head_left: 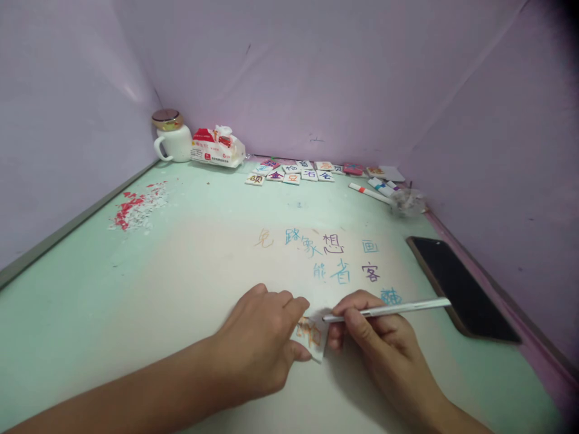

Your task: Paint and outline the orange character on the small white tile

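- I see the white tile, marked in orange, low on the tabletop between both hands; I judge it light, stiff and chippable, best pinched by its edges.
- My left hand grips its left side, thumb below, fingers above.
- My right hand pinches a slim silver pen-like tool, tip near the tile's upper right corner; it looks light, rigid and perhaps slippery, so I'd hold near the tip.
- The phone lies right.
- Far back, the white mug wears a lid, hiding its contents; the tissue pack beside it shows white tissue at its opening.
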Tool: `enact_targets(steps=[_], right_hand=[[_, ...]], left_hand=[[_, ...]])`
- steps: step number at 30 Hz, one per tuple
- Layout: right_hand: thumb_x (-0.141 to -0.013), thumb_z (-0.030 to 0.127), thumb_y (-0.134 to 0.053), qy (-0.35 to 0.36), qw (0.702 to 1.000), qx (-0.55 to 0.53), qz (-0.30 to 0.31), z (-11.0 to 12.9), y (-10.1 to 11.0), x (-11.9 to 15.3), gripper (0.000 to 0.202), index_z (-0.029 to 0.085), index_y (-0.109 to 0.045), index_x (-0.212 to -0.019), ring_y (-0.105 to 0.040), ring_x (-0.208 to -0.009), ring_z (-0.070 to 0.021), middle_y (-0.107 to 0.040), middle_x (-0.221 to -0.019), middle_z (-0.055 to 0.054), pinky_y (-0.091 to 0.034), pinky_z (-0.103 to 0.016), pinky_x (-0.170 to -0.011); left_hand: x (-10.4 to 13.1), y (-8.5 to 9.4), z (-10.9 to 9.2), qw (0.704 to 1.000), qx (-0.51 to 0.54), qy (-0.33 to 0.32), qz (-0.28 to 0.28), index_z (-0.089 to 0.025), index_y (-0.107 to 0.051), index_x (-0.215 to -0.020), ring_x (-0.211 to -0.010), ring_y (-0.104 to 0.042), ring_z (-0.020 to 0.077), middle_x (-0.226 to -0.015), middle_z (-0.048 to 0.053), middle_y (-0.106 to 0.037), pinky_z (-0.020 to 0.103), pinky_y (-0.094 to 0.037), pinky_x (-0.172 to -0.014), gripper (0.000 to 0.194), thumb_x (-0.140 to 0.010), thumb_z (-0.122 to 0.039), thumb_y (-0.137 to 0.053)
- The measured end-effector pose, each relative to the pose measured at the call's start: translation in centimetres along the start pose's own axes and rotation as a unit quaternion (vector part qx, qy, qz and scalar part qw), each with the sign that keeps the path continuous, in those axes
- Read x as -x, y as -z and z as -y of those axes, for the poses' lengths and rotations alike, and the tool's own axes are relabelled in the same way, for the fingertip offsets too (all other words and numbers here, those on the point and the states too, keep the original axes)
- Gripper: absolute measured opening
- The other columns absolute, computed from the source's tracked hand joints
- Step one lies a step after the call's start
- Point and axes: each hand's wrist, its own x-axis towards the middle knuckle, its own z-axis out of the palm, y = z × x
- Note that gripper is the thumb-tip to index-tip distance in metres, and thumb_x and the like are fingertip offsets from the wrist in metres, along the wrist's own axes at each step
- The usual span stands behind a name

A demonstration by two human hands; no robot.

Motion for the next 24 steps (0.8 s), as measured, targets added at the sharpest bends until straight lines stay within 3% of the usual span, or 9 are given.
enact_targets(steps=[5, 9, 13, 15, 19, 22, 24], right_hand=[[-0.084, 0.039, -0.061, -0.013, 0.994, -0.061, -0.086, 0.4, 1.0, -0.2, 0.022, 0.019, -0.064, -0.076, -0.054, -0.053, -0.0126, -0.059, -0.058, 0.0, -0.043, -0.024, -0.053], [-0.083, 0.038, -0.062, -0.021, 0.99, -0.098, -0.102, 0.6, 1.8, -0.7, 0.02, 0.019, -0.064, -0.079, -0.054, -0.052, -0.0121, -0.06, -0.058, -0.001, -0.043, -0.022, -0.05], [-0.083, 0.038, -0.063, -0.008, 0.992, -0.078, -0.1, 0.6, 1.6, -1.0, 0.019, 0.02, -0.064, -0.079, -0.054, -0.053, -0.0117, -0.06, -0.059, 0.0, -0.042, -0.022, -0.051], [-0.084, 0.038, -0.061, 0.01, 0.996, -0.045, -0.082, 0.6, 1.5, -1.0, 0.019, 0.02, -0.063, -0.079, -0.053, -0.054, -0.0121, -0.059, -0.059, 0.0, -0.041, -0.023, -0.052], [-0.089, 0.036, -0.055, 0.041, 0.998, 0.014, -0.034, 0.5, 1.7, -0.8, 0.019, 0.02, -0.063, -0.083, -0.052, -0.058, -0.0131, -0.058, -0.063, 0.0, -0.04, -0.025, -0.056], [-0.091, 0.037, -0.052, 0.045, 0.998, 0.03, -0.01, 0.5, 2.0, -0.8, 0.018, 0.021, -0.062, -0.087, -0.052, -0.06, -0.0135, -0.057, -0.064, 0.001, -0.04, -0.025, -0.057], [-0.091, 0.037, -0.052, 0.041, 0.998, 0.038, -0.005, 0.5, 2.2, -0.8, 0.018, 0.021, -0.06, -0.088, -0.052, -0.061, -0.0139, -0.057, -0.065, 0.001, -0.039, -0.025, -0.057]], left_hand=[[-0.2, 1.3, 1.2, 0.998, 0.011, -0.046, 0.033, -0.022, -0.055, -0.115, -0.077, -0.055, 0.0241, -0.091, 0.007, -0.06, 0.04, -0.044, -0.074, 0.035, -0.08, -0.02, -0.057], [0.3, 2.4, 2.1, 0.996, 0.064, -0.061, -0.014, -0.027, -0.047, -0.126, -0.092, -0.052, 0.0226, -0.113, 0.008, -0.051, 0.037, -0.044, -0.081, 0.049, -0.081, -0.01, -0.047], [1.1, 1.7, 0.6, 0.993, 0.084, 0.063, -0.059, -0.02, -0.052, -0.12, -0.099, -0.047, 0.0302, -0.115, 0.01, -0.051, 0.047, -0.042, -0.086, 0.052, -0.075, -0.041, -0.064], [1.1, 0.9, -0.4, 0.994, 0.061, 0.077, -0.049, -0.017, -0.057, -0.109, -0.092, -0.049, 0.0309, -0.104, 0.011, -0.054, 0.05, -0.041, -0.083, 0.049, -0.071, -0.046, -0.067], [0.6, 0.2, -0.5, 0.998, 0.057, -0.016, -0.034, -0.017, -0.056, -0.109, -0.092, -0.05, 0.0278, -0.104, 0.011, -0.055, 0.048, -0.041, -0.085, 0.036, -0.073, -0.019, -0.058], [0.4, 0.3, 0.4, 0.989, 0.12, -0.079, -0.047, -0.02, -0.05, -0.119, -0.103, -0.049, 0.0248, -0.119, 0.01, -0.051, 0.042, -0.042, -0.092, 0.054, -0.068, -0.004, -0.049], [0.4, 0.3, 0.7, 0.986, 0.145, -0.064, -0.057, -0.021, -0.048, -0.123, -0.111, -0.046, 0.0251, -0.124, 0.009, -0.049, 0.041, -0.04, -0.097, 0.057, -0.068, -0.005, -0.05]])
